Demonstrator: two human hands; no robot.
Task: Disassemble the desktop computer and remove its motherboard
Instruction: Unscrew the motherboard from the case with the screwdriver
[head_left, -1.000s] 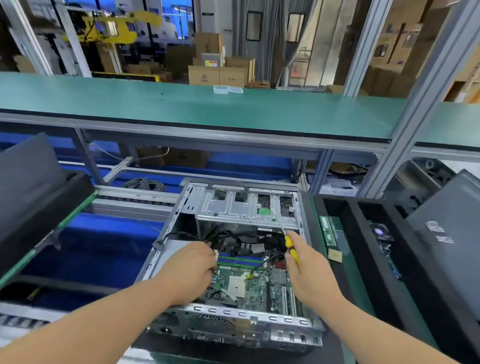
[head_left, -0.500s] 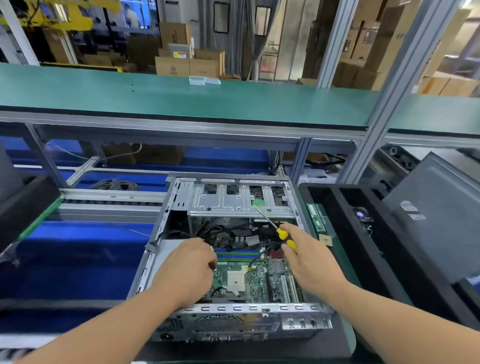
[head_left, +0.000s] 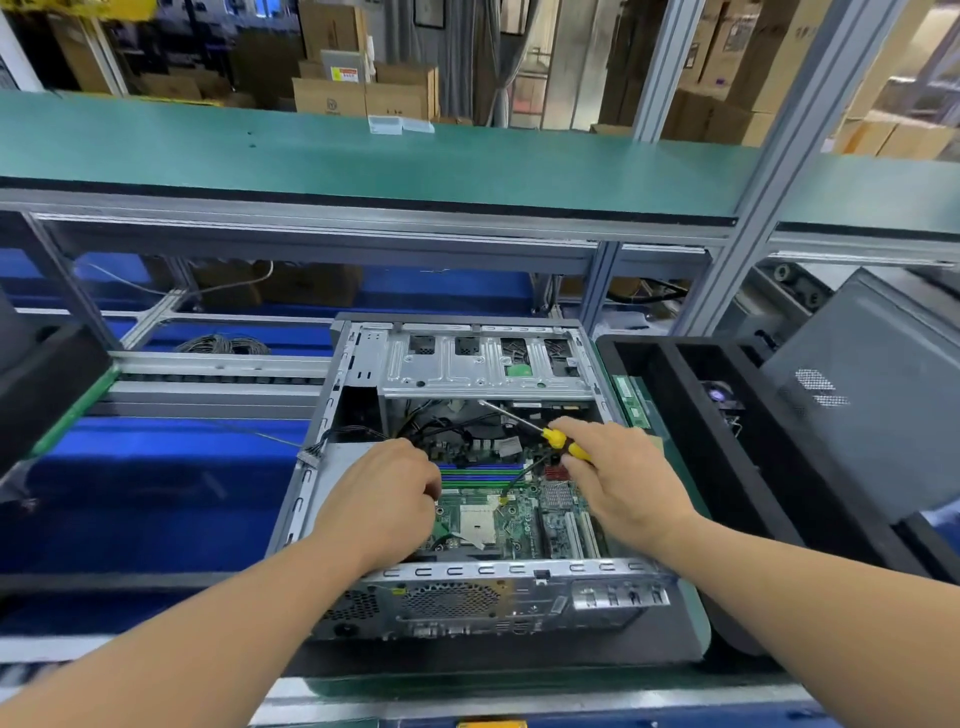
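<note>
Both hands: yours, down inside the open desktop case (head_left: 467, 574)
Left hand (head_left: 382, 501): curled over the motherboard (head_left: 511, 519), can't tell what it's got
Right hand (head_left: 626, 483): wrapped around a yellow-handled screwdriver (head_left: 540, 430), tip up near the drive cage (head_left: 485, 366)

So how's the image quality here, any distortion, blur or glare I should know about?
Head view: wide-angle lens bows the green shelf and frame posts; forearms loom large at the bottom corners. Light is even and soft, without harsh shadows. Mild sheen on the metal drive cage, no blown-out glare. The hands, screwdriver and motherboard are fairly sharp; background boxes look softer.
</note>
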